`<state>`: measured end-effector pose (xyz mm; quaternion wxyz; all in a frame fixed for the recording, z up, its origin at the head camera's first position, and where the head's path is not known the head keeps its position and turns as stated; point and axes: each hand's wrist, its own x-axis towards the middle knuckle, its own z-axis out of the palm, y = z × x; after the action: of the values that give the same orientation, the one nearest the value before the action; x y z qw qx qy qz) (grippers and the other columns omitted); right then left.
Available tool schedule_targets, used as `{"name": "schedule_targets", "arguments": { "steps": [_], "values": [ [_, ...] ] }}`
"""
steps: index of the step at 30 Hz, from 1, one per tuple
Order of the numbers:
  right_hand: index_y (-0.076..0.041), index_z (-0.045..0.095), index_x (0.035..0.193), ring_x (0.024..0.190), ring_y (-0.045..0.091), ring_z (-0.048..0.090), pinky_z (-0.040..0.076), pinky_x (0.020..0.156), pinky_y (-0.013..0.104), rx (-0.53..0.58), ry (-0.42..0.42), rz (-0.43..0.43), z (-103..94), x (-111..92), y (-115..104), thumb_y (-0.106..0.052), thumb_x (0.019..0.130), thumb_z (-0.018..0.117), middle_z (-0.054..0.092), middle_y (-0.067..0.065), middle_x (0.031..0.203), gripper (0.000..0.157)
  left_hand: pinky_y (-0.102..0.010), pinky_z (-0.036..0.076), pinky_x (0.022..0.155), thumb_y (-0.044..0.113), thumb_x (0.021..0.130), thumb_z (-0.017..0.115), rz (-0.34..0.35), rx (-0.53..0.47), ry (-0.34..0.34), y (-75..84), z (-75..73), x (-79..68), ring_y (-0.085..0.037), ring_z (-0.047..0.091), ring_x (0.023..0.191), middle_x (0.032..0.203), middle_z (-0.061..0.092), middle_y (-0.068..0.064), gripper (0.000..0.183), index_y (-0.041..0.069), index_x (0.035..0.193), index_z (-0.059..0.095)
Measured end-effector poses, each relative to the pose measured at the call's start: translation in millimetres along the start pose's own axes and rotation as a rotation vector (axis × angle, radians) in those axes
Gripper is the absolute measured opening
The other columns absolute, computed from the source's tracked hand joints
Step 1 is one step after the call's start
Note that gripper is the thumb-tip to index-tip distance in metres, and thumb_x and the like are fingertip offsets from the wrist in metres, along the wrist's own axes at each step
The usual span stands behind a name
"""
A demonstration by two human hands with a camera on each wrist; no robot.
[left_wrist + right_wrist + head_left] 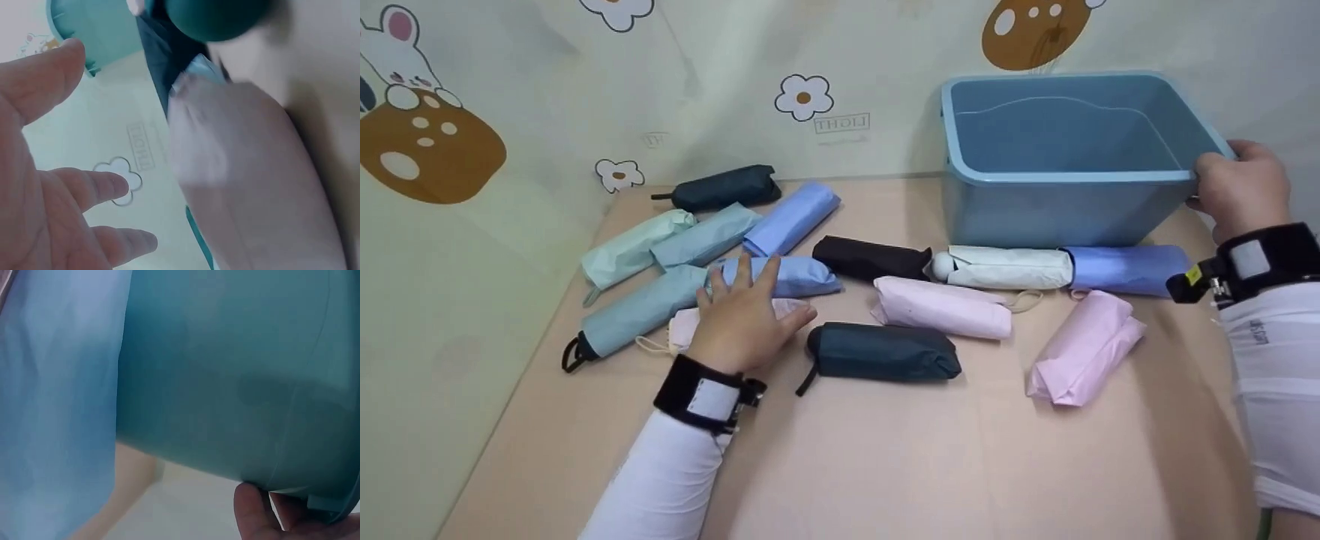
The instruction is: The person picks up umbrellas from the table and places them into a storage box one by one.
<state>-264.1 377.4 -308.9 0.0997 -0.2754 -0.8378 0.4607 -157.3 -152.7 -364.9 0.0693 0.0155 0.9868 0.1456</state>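
My left hand (746,322), fingers spread, is over a folded pink umbrella (682,328) and beside a blue umbrella (802,277). In the left wrist view the same pink umbrella (253,169) lies apart from the spread fingers (107,188). At the right, my right hand (1249,184) grips the rim corner of a blue plastic bin (1050,210). The right wrist view shows fingers (253,509) curled at the edge of the bin (225,382), with a periwinkle-blue umbrella (56,410) close by.
Teal (641,307), mint (634,251) and dark (727,187) umbrellas lie left. A black umbrella (874,259), a white umbrella (1009,268) and a dark green umbrella (889,352) lie mid-table. Another pink umbrella (1084,349) is at right. A patterned curtain (720,90) hangs behind.
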Motion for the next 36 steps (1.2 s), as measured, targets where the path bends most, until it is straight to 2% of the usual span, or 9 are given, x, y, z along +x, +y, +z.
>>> {"name": "schedule_targets", "arguments": {
  "steps": [6,11,12,15,19,24,28,33,36],
  "values": [
    [-0.017,0.013,0.17,0.152,0.036,0.039,0.05,0.11,0.039,-0.018,-0.177,-0.076,22.4,-18,-19,-0.034,0.103,0.033,0.02,0.016,0.175,0.073,-0.08,0.006,0.12,0.073,0.096,0.055,0.009,-0.002,-0.015,-12.6,1.1,-4.4,-0.066,0.007,0.154,0.172,0.013,-0.03,0.098,0.016,0.169,0.024],
    [-0.012,0.013,0.17,0.15,0.038,0.04,0.051,0.103,0.039,-0.057,-0.248,-0.145,44.6,-32,-34,-0.036,0.104,0.031,0.023,0.019,0.174,0.073,-0.077,0.018,0.121,0.066,0.096,0.063,0.027,-0.05,-0.058,-23.8,1.9,-11.1,-0.063,0.02,0.153,0.171,0.023,-0.029,0.095,0.013,0.167,0.029],
    [-0.012,0.014,0.17,0.149,0.038,0.041,0.051,0.101,0.037,-0.069,-0.256,-0.159,47.5,-35,-37,-0.037,0.103,0.031,0.024,0.019,0.173,0.073,-0.075,0.022,0.121,0.063,0.096,0.065,0.03,-0.059,-0.065,-27.0,2.0,-12.7,-0.061,0.025,0.153,0.169,0.028,-0.029,0.093,0.012,0.166,0.031],
    [-0.013,0.012,0.17,0.15,0.038,0.041,0.052,0.106,0.043,-0.108,-0.274,-0.171,53.4,-41,-43,-0.04,0.103,0.03,0.024,0.019,0.173,0.074,-0.068,0.033,0.119,0.051,0.095,0.071,0.036,-0.09,-0.068,-37.5,2.6,-15.2,-0.052,0.039,0.15,0.165,0.04,-0.025,0.086,0.008,0.162,0.039],
    [-0.011,0.011,0.17,0.151,0.042,0.039,0.048,0.113,0.054,-0.109,-0.274,-0.177,61.6,-46,-48,-0.039,0.105,0.03,0.024,0.021,0.173,0.074,-0.064,0.04,0.116,0.035,0.089,0.079,0.026,-0.072,-0.031,-52.7,5.3,-12.9,-0.049,0.051,0.142,0.156,0.051,-0.025,0.079,0.005,0.156,0.048],
    [-0.006,0.013,0.169,0.151,0.043,0.039,0.047,0.113,0.057,-0.057,-0.301,-0.202,73.4,-50,-49,-0.035,0.106,0.031,0.025,0.023,0.172,0.072,-0.067,0.042,0.111,0.024,0.085,0.081,0.019,0.039,0.018,-67.9,12.7,-8.2,-0.051,0.055,0.134,0.146,0.059,-0.028,0.073,0.0,0.149,0.055],
    [-0.008,0.02,0.168,0.148,0.042,0.044,0.05,0.109,0.053,-0.048,-0.32,-0.226,82.2,-53,-51,-0.033,0.106,0.032,0.032,0.022,0.17,0.069,-0.071,0.044,0.104,0.017,0.091,0.074,0.004,0.094,0.051,-73.7,17.6,-6.9,-0.051,0.058,0.129,0.141,0.061,-0.03,0.063,0.0,0.148,0.055],
    [-0.009,0.027,0.167,0.139,0.039,0.052,0.053,0.094,0.039,-0.075,-0.298,-0.254,89.3,-56,-52,-0.032,0.106,0.03,0.041,0.022,0.165,0.065,-0.074,0.044,0.101,0.012,0.092,0.07,-0.016,0.072,0.034,-78.2,18.7,-7.7,-0.056,0.057,0.126,0.141,0.059,-0.032,0.062,0.0,0.15,0.053],
    [-0.008,0.024,0.167,0.141,0.04,0.051,0.053,0.1,0.044,-0.087,-0.295,-0.261,91.1,-57,-52,-0.031,0.106,0.028,0.039,0.023,0.166,0.066,-0.072,0.044,0.102,0.011,0.087,0.074,-0.011,0.04,0.017,-81.9,19.1,-11.3,-0.057,0.056,0.125,0.141,0.059,-0.032,0.066,-0.001,0.148,0.052]
  ]
}}
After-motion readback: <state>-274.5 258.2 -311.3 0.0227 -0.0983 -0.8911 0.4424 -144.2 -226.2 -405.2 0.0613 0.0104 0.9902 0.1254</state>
